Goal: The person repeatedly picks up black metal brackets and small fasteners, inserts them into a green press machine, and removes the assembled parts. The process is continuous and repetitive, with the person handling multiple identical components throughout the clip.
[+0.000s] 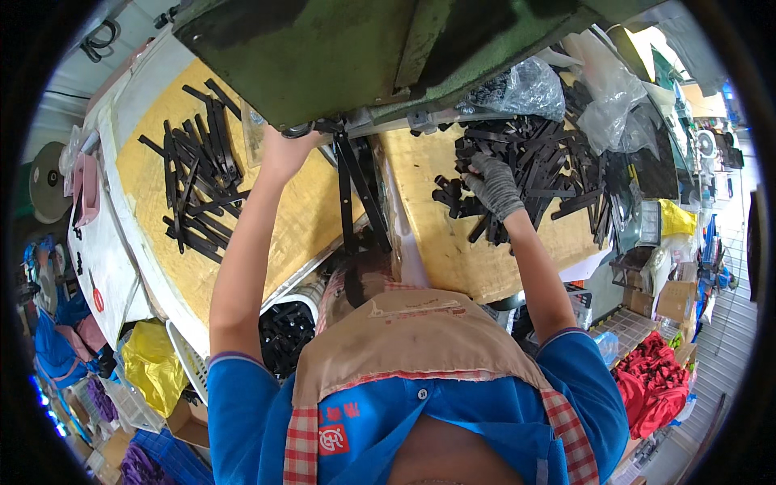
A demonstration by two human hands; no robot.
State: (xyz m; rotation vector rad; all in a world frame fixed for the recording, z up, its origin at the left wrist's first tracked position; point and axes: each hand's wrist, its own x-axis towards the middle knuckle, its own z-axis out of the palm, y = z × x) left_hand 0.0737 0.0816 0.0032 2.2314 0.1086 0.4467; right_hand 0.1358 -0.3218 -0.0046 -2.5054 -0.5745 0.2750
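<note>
At the lower edge of a dark green machine [323,73], my bare left hand [289,149] is closed, its fingertips partly hidden by the machine. What they hold cannot be made out. Just right of that hand, two long black strips [368,190] with small holes hang down in a narrow V. My right hand [495,186], in a grey knit glove, reaches into a heap of black strips [541,166] on the right yellowed board [436,242]. Its fingertips merge with the dark pieces, so their grip is unclear. More black strips [198,158] lie loosely stacked on the left board [295,242].
Clear plastic bags [525,89] sit behind the right heap. Between the boards below, a white container [311,295] holds small black parts. Yellow bags [153,364], cardboard boxes [677,301] and a red bundle [653,384] stand around the sides.
</note>
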